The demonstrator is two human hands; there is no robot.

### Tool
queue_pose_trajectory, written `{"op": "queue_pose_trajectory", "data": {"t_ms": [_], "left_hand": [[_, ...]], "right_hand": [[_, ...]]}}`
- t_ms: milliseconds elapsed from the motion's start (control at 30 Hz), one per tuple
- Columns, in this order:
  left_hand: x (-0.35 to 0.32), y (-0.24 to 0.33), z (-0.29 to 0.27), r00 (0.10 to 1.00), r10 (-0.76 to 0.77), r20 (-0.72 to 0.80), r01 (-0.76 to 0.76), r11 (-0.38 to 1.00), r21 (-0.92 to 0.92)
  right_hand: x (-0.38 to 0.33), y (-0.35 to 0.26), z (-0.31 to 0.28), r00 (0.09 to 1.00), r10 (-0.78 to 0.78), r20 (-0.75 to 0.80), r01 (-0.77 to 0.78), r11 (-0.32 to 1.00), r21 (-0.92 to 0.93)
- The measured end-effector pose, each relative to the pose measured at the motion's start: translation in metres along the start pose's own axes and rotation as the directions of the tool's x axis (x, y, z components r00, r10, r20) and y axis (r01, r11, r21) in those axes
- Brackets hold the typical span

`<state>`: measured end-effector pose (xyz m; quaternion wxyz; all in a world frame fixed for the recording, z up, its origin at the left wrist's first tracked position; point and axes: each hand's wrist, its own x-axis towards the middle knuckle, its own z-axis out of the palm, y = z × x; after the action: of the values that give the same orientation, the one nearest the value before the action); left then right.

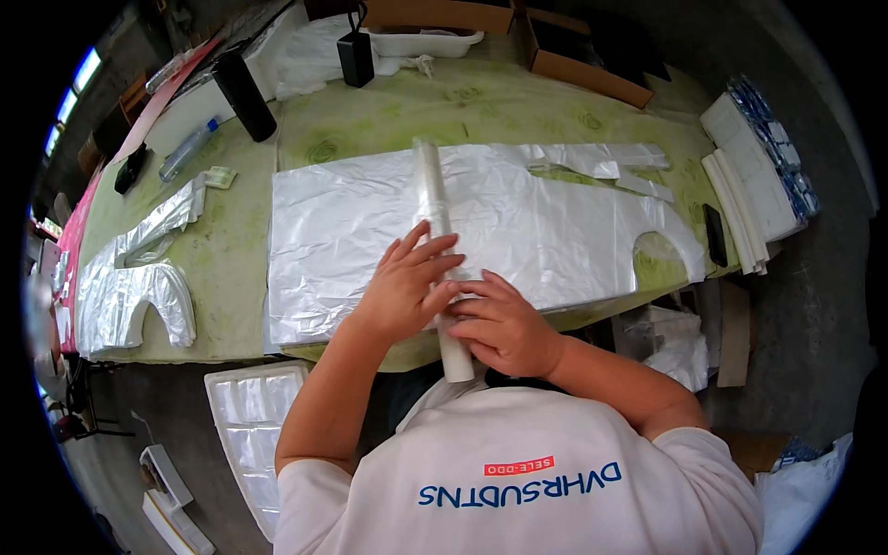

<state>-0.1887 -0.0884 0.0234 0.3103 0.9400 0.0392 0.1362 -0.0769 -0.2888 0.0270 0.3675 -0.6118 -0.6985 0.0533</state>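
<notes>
A long white roll of thin plastic [432, 196] lies lengthwise across a stack of flat white plastic bags [564, 236] on the green table [236, 259]. My left hand [405, 282] lies over the roll's near half with its fingers spread and curled onto it. My right hand [499, 326] grips the roll's near end, just above the table's front edge. Both forearms come in from below, over a white shirt.
Cut plastic bag pieces [139, 287] lie at the left. A clear bottle [187, 150] and a black cylinder [244, 96] stand at the back left. Cardboard boxes [583, 69] sit at the back, white stacks [749, 176] at the right, a phone [714, 235] nearby, a white tray [250, 430] below.
</notes>
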Motion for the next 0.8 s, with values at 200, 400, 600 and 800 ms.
{"op": "queue_pose_trajectory", "data": {"t_ms": [200, 400, 600, 800], "left_hand": [[-0.047, -0.004, -0.023, 0.861, -0.044, -0.506, 0.220, 0.930, 0.294], [-0.036, 0.028, -0.010, 0.970, -0.120, -0.212, 0.167, 0.962, 0.218], [-0.082, -0.008, -0.054, 0.823, -0.447, -0.350, 0.557, 0.754, 0.347], [-0.061, 0.000, -0.030, 0.853, -0.421, -0.308, 0.507, 0.806, 0.305]], "right_hand": [[-0.030, -0.016, -0.002, 0.998, 0.042, -0.046, -0.040, 0.998, 0.048], [-0.012, -0.022, -0.003, 0.997, -0.076, 0.035, 0.071, 0.989, 0.131], [-0.041, -0.006, -0.013, 0.998, 0.012, -0.064, -0.004, 0.992, 0.127], [-0.037, -0.002, -0.017, 0.999, -0.038, -0.022, 0.041, 0.983, 0.181]]}}
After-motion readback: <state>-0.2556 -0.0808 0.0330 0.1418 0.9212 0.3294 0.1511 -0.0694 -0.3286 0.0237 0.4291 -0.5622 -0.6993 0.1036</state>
